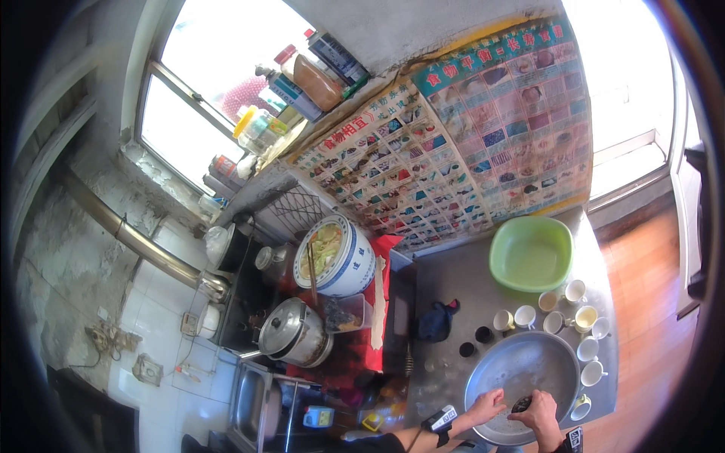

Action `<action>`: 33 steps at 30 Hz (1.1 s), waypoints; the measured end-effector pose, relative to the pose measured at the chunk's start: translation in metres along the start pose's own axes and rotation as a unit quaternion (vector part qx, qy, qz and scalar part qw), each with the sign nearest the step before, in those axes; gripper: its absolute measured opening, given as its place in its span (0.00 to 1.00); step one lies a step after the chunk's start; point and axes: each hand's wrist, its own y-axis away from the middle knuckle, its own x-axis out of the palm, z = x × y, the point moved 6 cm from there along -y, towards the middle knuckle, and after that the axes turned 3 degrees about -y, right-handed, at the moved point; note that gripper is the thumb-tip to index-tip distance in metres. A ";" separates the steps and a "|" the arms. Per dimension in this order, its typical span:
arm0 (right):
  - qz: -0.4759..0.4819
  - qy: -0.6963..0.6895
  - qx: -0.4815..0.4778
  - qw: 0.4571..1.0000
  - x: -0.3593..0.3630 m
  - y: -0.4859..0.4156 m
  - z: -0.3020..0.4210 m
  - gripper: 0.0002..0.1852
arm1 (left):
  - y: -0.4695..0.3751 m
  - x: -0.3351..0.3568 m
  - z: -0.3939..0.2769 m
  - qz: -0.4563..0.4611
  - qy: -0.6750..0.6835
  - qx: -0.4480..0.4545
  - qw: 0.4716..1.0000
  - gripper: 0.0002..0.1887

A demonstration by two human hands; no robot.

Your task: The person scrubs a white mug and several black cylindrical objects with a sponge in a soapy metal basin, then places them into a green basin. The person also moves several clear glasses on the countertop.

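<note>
A wide, round metal basin (532, 357) with some water in it stands at the front of the metal table. My right hand (539, 419) is over the basin, its fingers around a small, dark, round object (521, 404), possibly a cup or a lid. Just left of it, also over the basin, is my left hand (487, 406) with its fingers curled. Whether anything is between those fingers is too small to tell. Several light-coloured cups (592, 374) stand around the basin's far and right rim. Two small dark round items, one of them a dark cup (483, 334), sit left of it.
A green plastic tub (531, 255) stands at the table's back, near a dark cloth (435, 323). Left of a gap are a lidded metal pot (291, 331), a patterned white pot (351, 260) of cut vegetables with chopsticks, and a clear plastic container (348, 314). A sink (252, 402) lies lower left.
</note>
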 end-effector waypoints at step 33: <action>0.018 -0.019 -0.300 0.954 0.128 -0.198 0.168 0.34 | 0.021 -0.006 0.105 -0.060 0.127 0.034 0.989 0.19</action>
